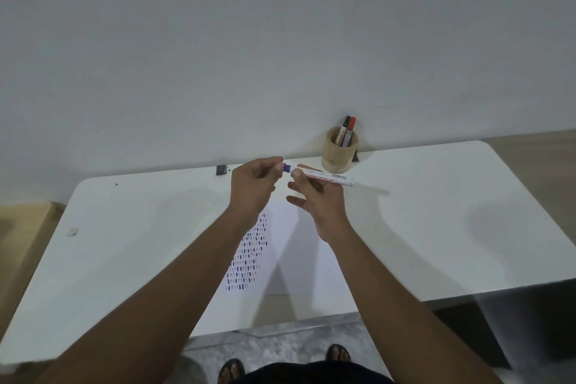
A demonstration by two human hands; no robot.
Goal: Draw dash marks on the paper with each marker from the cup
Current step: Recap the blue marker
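A white marker [327, 177] with a blue cap end is held level above the table's far middle. My right hand [314, 201] grips its barrel from below. My left hand [254, 185] pinches the blue cap [287, 168] at the marker's left end. Beneath my hands lies a white sheet of paper [296, 259], its left part covered with rows of short blue and red dashes [249, 254]. A tan cup [339, 149] stands at the far edge by the wall, holding a red-capped marker [350, 129] and a black-capped one [345, 128].
The white table [436, 221] runs against a pale wall. A small dark object [221, 169] lies at the far edge left of my hands, and a small pale scrap [72, 232] lies near the left edge. My sandalled feet [338, 352] show below the table's front edge.
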